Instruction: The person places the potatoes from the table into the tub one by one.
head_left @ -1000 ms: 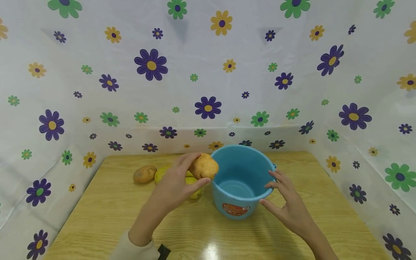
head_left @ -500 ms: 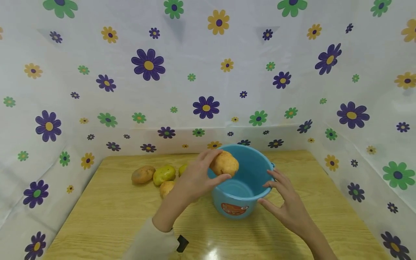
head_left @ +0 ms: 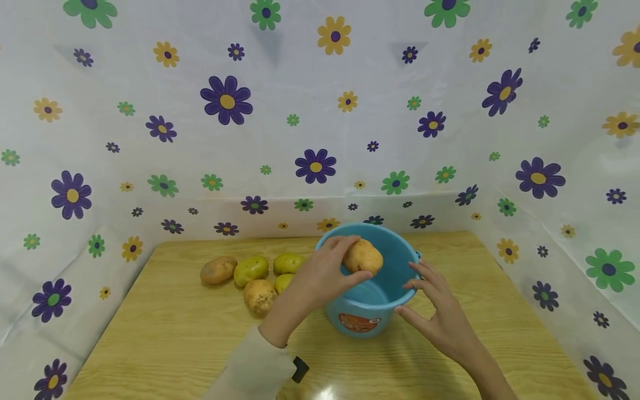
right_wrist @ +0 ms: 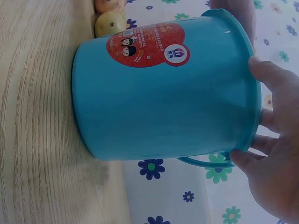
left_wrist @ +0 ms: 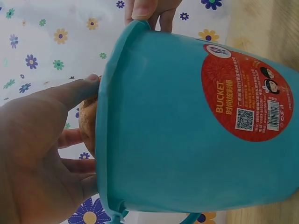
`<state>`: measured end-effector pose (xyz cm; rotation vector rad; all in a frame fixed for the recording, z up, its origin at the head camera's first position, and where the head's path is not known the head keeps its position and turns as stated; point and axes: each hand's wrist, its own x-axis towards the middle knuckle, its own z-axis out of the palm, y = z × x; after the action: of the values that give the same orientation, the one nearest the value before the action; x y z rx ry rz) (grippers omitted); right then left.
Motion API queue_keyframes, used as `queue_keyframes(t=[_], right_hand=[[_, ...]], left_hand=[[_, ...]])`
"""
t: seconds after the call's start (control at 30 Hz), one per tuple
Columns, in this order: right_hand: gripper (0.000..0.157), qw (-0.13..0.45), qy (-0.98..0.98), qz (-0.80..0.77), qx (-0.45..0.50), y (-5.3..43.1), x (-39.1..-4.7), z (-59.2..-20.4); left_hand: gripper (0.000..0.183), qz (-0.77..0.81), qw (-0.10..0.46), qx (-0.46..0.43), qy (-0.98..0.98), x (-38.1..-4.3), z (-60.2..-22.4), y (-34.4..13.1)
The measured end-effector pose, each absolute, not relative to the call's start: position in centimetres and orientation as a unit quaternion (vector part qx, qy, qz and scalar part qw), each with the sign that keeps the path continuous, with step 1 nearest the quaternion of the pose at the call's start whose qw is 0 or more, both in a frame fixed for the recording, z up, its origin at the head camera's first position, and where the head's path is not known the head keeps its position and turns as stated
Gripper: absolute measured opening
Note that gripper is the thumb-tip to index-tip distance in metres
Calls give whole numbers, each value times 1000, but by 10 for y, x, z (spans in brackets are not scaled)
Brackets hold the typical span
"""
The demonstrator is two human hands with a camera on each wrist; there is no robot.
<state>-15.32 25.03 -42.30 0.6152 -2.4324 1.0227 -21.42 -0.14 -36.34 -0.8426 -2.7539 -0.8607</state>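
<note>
My left hand [head_left: 320, 273] holds a tan potato [head_left: 364, 258] between thumb and fingers, inside the mouth of a blue plastic bucket [left_wrist: 154, 121]. In the left wrist view the potato's lower part is hidden behind the rim. The bucket stands upright on the table, its red label facing me. At the bucket's right side, my right hand [head_left: 444, 311] grips the rim, thumb outside and fingertips over the edge, as the right wrist view also shows. Left of the bucket lie several more potatoes, including a brown one [head_left: 218, 270], a greenish one [head_left: 251, 270] and a rough tan one [head_left: 260, 296].
The wood-grain table [head_left: 165, 333] carries everything. A white sheet with printed flowers [head_left: 280, 133] hangs behind it and along both sides. The bucket's handle [right_wrist: 205, 162] hangs down on its right side. A black piece [head_left: 300, 369] sits by the left sleeve.
My left hand has carried the potato rightward from beside the rim into the bucket's mouth, uncovering the potatoes on the table. My right hand has stayed on the rim.
</note>
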Motion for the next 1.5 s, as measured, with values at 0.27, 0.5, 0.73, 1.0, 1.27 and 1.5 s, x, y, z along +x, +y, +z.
queue_keyframes(t=[0.27, 0.5, 0.73, 1.0, 1.27, 1.5], right_hand=[[37, 208, -877, 374, 217, 250, -152, -421], [37, 208, -877, 374, 219, 250, -153, -422], [38, 211, -879, 368, 219, 250, -152, -423], [38, 209, -879, 369, 219, 250, -151, -421], [38, 207, -879, 370, 217, 250, -151, -421], [38, 207, -882, 367, 210, 249, -151, -420]], left_hand=[[78, -274, 48, -289, -916, -219, -368, 9], [78, -269, 31, -276, -922, -217, -372, 17], [72, -270, 29, -254, -928, -216, -374, 19], [67, -291, 45, -261, -919, -215, -373, 15], [64, -291, 70, -276, -913, -214, -369, 5], [61, -328, 84, -269, -902, -210, -361, -11]])
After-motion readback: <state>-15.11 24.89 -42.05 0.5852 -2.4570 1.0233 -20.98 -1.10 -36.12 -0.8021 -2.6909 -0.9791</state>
